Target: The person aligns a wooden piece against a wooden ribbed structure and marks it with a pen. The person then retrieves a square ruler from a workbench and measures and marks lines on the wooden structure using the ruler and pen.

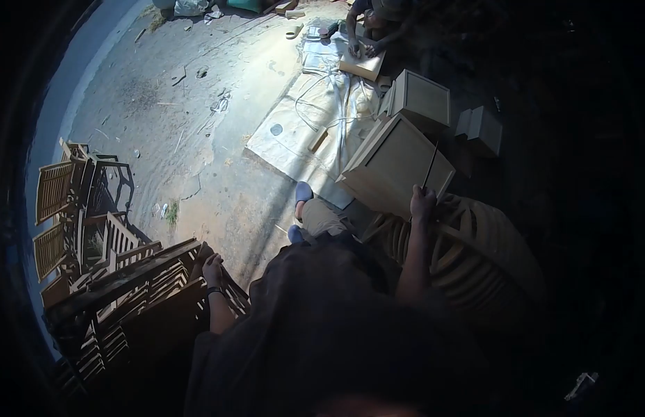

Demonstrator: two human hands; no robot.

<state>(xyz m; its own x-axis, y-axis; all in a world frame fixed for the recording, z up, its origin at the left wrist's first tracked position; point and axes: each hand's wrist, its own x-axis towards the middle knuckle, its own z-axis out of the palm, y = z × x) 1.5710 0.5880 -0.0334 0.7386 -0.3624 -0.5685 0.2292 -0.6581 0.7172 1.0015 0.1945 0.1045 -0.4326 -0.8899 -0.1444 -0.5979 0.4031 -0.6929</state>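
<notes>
Beyond the pale sheet [277, 149], a co-worker [376, 21] is cut off by the top edge and largely lost in shadow. Left of the sheet's far end, a green thing [244, 5] and a white bag [190, 7] are cropped. Of 2 blue shoes near the sheet's near edge, the nearer shoe [295, 234] is partly covered. Right of the sheet, part of a thin stick [431, 165] is hidden by the right hand [423, 203]. Well nearer and right of the sheet, a small bright object [582, 386] cannot be identified.
</notes>
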